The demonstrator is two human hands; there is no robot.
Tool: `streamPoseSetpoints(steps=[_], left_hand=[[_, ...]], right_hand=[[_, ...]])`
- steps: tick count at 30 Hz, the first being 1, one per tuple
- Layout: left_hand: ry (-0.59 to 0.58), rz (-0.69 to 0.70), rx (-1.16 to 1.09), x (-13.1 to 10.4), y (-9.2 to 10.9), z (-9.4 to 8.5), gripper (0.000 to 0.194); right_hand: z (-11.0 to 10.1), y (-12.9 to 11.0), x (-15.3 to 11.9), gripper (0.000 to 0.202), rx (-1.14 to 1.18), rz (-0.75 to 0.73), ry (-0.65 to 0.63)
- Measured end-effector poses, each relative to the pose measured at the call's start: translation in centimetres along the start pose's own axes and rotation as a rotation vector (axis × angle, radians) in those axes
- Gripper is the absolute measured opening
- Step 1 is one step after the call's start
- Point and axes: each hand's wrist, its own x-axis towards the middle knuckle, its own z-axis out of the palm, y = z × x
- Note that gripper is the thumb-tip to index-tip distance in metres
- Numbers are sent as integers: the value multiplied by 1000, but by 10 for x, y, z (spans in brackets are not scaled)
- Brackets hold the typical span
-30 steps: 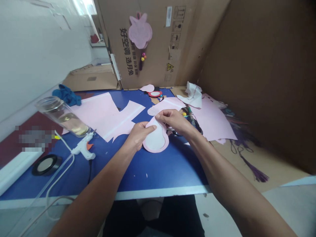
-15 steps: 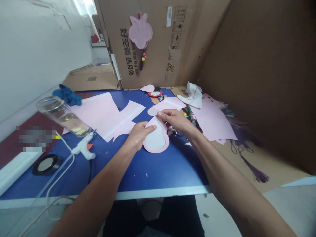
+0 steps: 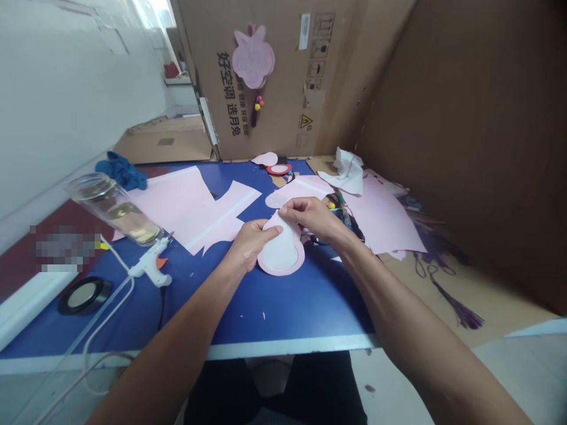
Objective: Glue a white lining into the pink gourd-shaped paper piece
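Observation:
A gourd-shaped pink cutout (image 3: 280, 252) with a white inner panel is held up above the blue table. My left hand (image 3: 253, 242) grips its left side, thumb lying over the white panel. With thumb and forefinger together, my right hand (image 3: 312, 217) pinches at the narrow top of the cutout; whether something small is between those fingertips I cannot make out. Just behind the fingers lies a small pale pink oval piece (image 3: 275, 200), partly over a pink sheet (image 3: 305, 186). Scissors handles and beads beside my right hand are partly hidden by it.
On the left are a glue gun (image 3: 153, 262), a lidded glass of liquid (image 3: 128, 218), a tape roll (image 3: 84, 295) and pink sheets (image 3: 177, 198). A cardboard box wall (image 3: 283, 112) with a pink ornament (image 3: 253, 59) stands behind. A purple tassel (image 3: 460, 307) lies right.
My right fingertips have shifted slightly left and down onto the top of the cutout. My left hand keeps its grip, and the cutout has barely moved.

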Motion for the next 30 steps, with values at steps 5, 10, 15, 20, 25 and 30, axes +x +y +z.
streamPoseSetpoints(steps=[5,10,15,20,25,30], left_hand=[[-14,-5,-1,0,0,0,28],[-20,22,-49,-2,3,2,34],[-32,40,-133,-3,6,3,43],[-56,45,-161,-2,4,2,48],[-31,48,-148,-1,2,2,47],[-17,39,-130,0,1,2,47]], right_hand=[[1,-1,-1,22,-23,4,17],[2,-1,-1,23,-18,-1,16],[2,-1,-2,26,-15,5,6],[2,1,-1,30,-16,-1,-1],[-1,1,1,45,33,-11,-39],[-5,-4,0,43,14,-55,-28]])
